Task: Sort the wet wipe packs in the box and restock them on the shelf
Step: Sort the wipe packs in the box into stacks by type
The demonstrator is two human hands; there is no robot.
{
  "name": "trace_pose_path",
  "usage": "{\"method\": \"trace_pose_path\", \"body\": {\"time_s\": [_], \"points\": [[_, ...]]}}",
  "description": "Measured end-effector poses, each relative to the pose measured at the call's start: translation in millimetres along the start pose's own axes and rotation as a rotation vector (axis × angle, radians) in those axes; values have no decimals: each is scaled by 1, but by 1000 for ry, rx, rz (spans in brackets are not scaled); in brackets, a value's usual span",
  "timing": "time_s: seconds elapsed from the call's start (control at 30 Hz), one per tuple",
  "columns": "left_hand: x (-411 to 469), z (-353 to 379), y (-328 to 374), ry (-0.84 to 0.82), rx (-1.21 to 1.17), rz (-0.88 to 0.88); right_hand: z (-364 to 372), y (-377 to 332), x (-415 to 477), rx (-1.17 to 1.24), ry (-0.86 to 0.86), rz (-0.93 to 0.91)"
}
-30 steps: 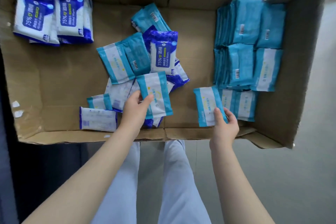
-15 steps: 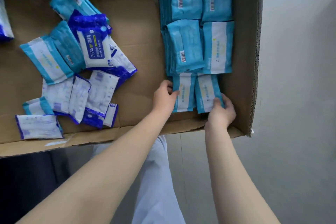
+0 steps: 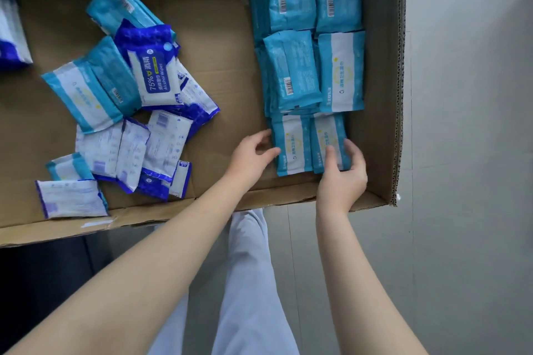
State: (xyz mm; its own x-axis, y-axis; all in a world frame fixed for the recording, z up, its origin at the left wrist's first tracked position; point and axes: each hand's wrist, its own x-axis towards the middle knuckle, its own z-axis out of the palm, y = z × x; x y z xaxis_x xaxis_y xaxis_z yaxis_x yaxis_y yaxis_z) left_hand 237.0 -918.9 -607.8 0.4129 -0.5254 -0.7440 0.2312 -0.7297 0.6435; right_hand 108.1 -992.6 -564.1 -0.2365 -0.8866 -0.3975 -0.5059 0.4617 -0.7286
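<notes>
Head view: we count six sorted light-blue plastic wet wipe packs point(image 3: 291, 72) showing on top, in rows at the right of the brown cardboard box point(image 3: 225, 37). Our right grip point(image 3: 343, 173) clasps the front-right pack point(image 3: 324, 132), thumb on top. Our left grip point(image 3: 253, 153), fingers relaxed, touches the edge of the front-left pack point(image 3: 292, 147). Left of that grip lies a loose pile point(image 3: 161, 138) of four light-blue packs and several dark-blue ones. A second ago these two front packs were held apart; now they lie side by side.

Blue-white packs point(image 3: 12, 37) partly beyond left edge
</notes>
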Motion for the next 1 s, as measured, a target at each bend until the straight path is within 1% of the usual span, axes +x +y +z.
{"method": "trace_pose_path", "body": {"time_s": [0.03,0.1,0.3,0.37,0.47,0.57,0.67,0.73,0.8,0.93,1.0], "points": [[-5,-13,-1,-9,34,20,3,-3,-8,-24,-45,-33],[-16,-47,-6,28,68,58,14,-10,-28,-83,-144,-113],[-47,-178,-44,302,81,122,80,-23,-99,-234,-442,-315],[-55,-221,-66,376,99,112,107,-26,-123,-273,-539,-350],[-62,-272,-102,455,121,43,140,-24,-154,-350,-645,-385],[-65,-302,-131,463,162,-33,165,-18,-176,-433,-680,-385],[-64,-316,-150,374,246,-91,182,-8,-192,-493,-736,-323],[-63,-322,-158,318,306,-82,190,-2,-201,-533,-761,-257],[-64,-328,-164,297,369,-70,198,4,-210,-552,-754,-204],[-63,-339,-173,329,444,-31,213,11,-222,-581,-699,-135],[-62,-342,-176,339,501,-39,218,12,-225,-581,-676,-116]]}}
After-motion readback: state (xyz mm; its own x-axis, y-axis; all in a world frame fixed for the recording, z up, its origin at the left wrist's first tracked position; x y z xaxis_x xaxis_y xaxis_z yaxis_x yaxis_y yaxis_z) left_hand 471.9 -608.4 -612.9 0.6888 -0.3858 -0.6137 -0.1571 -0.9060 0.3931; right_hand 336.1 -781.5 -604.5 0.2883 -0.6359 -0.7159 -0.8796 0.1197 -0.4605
